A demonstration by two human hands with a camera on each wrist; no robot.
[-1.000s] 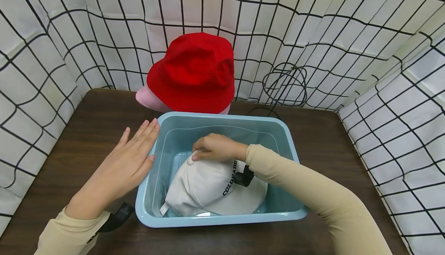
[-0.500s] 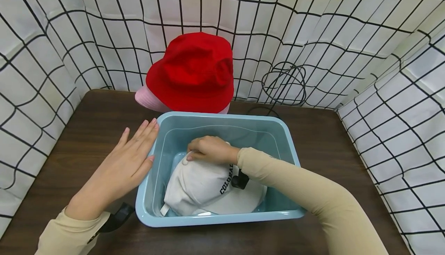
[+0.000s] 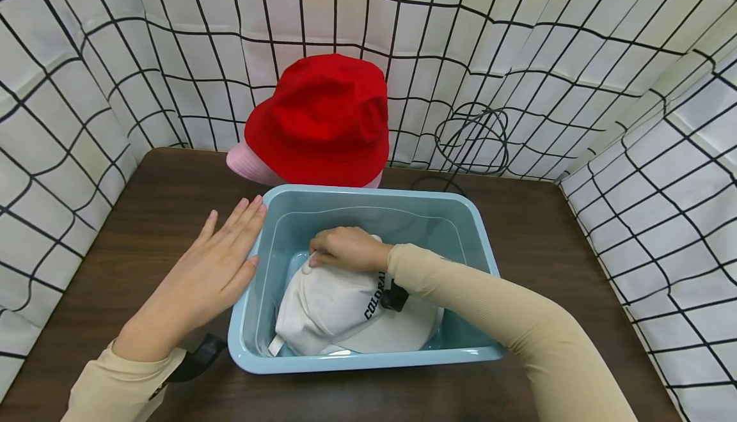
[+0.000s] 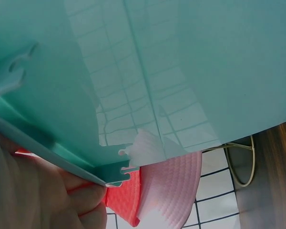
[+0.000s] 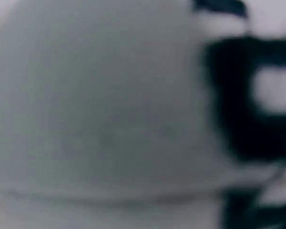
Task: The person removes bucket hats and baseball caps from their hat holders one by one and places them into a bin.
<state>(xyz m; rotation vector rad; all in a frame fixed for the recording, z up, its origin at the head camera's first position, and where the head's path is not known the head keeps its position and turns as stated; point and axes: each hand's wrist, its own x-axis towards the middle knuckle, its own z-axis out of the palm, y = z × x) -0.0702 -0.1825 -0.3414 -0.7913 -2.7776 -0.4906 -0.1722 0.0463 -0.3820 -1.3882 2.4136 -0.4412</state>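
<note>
Two hands | left (image 3: 201, 275) flat on tub (image 3: 368, 361) | right (image 3: 342, 249) gripping white cap (image 3: 334, 310) | brown table (image 3: 167, 198), grid curtains (image 3: 633, 89)

Red hat (image 3: 319, 118) over pink hat (image 3: 242, 163)

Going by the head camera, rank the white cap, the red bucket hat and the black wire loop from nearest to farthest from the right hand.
1. White cap: inside the blue tub, gripped at its crown by the right hand.
2. Red bucket hat: behind the tub, at the table's back edge.
3. Black wire loop: back right, against the checked curtain.
</note>
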